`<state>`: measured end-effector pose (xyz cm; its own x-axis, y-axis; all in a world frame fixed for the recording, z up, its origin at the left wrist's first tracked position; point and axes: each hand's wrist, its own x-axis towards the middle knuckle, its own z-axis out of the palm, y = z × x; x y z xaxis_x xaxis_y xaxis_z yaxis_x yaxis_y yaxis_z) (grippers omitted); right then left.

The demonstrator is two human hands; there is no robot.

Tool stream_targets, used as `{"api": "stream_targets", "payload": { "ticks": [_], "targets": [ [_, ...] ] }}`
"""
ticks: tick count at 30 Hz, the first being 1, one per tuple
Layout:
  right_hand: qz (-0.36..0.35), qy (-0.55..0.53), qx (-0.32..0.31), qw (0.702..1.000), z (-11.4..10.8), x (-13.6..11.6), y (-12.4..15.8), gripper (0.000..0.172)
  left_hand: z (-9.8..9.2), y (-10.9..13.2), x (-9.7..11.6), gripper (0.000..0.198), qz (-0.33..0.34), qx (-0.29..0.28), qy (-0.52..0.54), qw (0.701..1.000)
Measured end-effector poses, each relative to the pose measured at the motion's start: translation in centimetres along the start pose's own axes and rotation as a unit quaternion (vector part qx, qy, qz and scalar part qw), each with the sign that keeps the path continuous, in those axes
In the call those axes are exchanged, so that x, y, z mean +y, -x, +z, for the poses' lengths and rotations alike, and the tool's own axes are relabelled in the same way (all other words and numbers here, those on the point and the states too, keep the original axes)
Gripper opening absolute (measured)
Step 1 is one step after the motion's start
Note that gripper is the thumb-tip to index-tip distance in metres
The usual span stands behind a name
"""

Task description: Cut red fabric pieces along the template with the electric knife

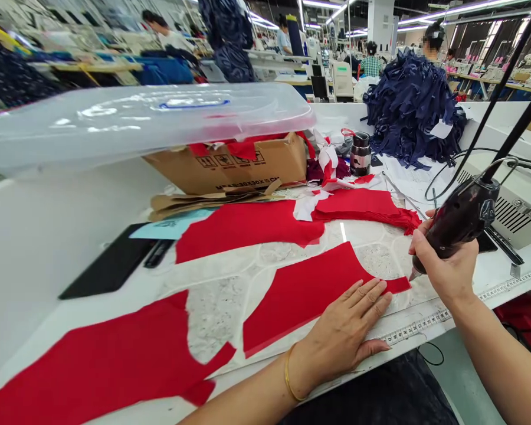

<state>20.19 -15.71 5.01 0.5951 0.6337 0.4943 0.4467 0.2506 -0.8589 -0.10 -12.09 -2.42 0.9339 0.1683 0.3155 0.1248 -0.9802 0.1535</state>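
I have the left hand (340, 336) open and flat, fingers spread, pressing on a cut red panel (310, 301) that lies on a pale marbled board (212, 313) near the front edge of the white table (48, 295). The right hand (446, 265) is clenched around a dark handheld power tool (460, 227), with its pointed tip just beside the panel's narrow right end. Black cords (495, 100) rise from the tool past the far edge of my view. A tape measure (418, 327) runs along the table's near edge, just below both hands. A metal vented housing (508, 215) sits close to the tool on the right. Another red panel (92, 360) lies toward the front left corner, and a third (248, 227) lies beyond the hands. Along the far edge, a clear plastic lid (137, 118) overhangs a cardboard box (225, 165).
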Motion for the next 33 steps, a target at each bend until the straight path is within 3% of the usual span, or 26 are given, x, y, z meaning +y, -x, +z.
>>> {"api": "stream_targets", "payload": {
  "ticks": [12, 20, 28, 33],
  "targets": [
    [-0.007, 0.004, -0.004, 1.0, 0.0, 0.3, 0.3, 0.031, 0.0, 0.1, -0.1, 0.065, -0.003, 0.009, 0.012, 1.0],
    [-0.046, -0.005, 0.032, 0.998, 0.1, 1.1, 0.6, 0.023, 0.1, -0.1, -0.1, 0.068, -0.009, -0.008, -0.001, 1.0],
    [-0.08, -0.071, 0.009, 0.994, 0.1, 0.4, -0.2, 0.02, -2.6, 0.7, -0.4, 0.065, -0.02, 0.006, -0.055, 0.998],
    [-0.069, -0.128, 0.003, 0.989, 2.8, 0.5, -0.9, 0.02, -3.4, 1.7, -1.9, 0.064, -0.053, -0.002, -0.103, 0.993]
  ]
}}
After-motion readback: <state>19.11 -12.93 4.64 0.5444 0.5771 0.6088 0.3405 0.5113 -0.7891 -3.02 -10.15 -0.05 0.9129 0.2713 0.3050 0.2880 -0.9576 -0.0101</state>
